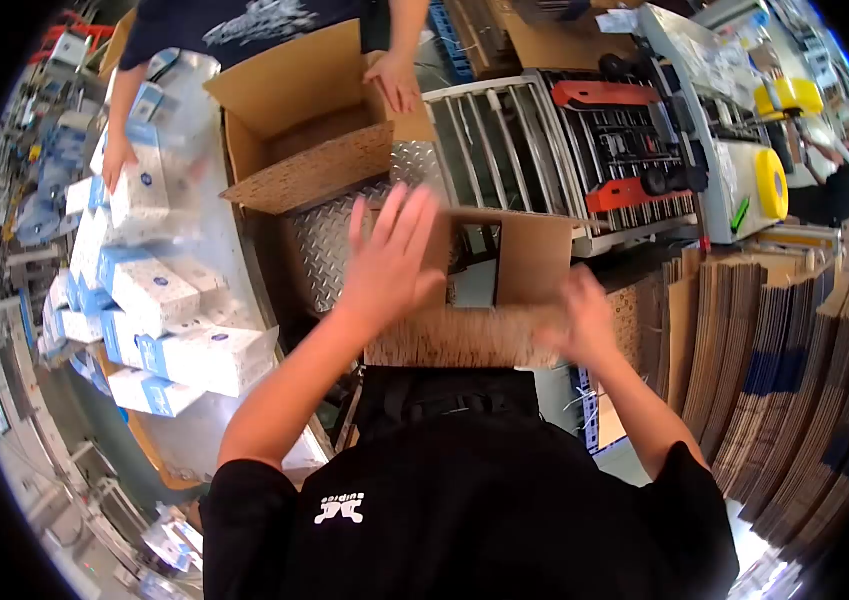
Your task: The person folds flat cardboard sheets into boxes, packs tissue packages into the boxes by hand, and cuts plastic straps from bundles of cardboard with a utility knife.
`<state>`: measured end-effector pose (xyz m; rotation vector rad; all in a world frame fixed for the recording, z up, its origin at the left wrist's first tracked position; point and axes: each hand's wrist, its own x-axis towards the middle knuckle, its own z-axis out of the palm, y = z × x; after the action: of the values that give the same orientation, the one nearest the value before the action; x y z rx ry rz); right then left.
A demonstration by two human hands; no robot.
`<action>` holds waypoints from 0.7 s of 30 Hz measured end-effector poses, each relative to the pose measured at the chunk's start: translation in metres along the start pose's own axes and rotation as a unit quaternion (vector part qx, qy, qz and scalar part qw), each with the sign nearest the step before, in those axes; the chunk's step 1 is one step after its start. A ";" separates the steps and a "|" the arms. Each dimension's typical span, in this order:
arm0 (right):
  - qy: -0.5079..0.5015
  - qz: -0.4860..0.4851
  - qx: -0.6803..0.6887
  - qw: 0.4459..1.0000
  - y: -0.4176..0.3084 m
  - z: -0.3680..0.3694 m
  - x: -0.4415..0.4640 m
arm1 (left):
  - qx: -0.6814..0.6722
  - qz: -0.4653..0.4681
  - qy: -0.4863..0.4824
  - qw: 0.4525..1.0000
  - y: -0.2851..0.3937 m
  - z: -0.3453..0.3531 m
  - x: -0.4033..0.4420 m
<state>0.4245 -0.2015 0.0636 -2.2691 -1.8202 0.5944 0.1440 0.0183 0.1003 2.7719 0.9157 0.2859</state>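
Note:
An unfolded cardboard box (534,262) stands upright in front of my body, and the floor shows through its bottom. Over its left side, my left hand (391,255) is spread with fingers stretched out; I cannot tell whether it touches the cardboard. At the box's near right corner is my right hand (585,318), its fingers smeared by motion, so its grip is unclear. Beyond my left hand, a second open cardboard box (294,130) rests on a diamond-plate metal surface (322,245).
Across from me, a co-worker's hand (396,80) touches the second box, the other (118,160) a white-and-blue carton. Several such cartons (209,355) pile up on the left table. A roller conveyor (489,150) and taping machine (624,140) are behind; flattened cardboard (754,370) stands at right.

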 end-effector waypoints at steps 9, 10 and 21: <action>0.053 0.217 0.392 0.892 0.009 0.232 0.073 | -0.181 -0.473 0.038 0.862 -0.199 0.069 -0.137; -0.030 0.358 0.399 0.844 0.024 0.261 0.082 | -0.387 -0.520 0.072 0.758 -0.199 0.059 -0.142; -0.216 -0.020 0.246 0.945 -0.141 -0.014 0.068 | -0.691 -0.441 0.031 0.572 -0.097 0.064 -0.102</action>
<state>0.3157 -0.1010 0.1153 -1.8555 -1.6215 1.4479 0.0249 0.0238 0.0018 0.7149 1.1580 0.5562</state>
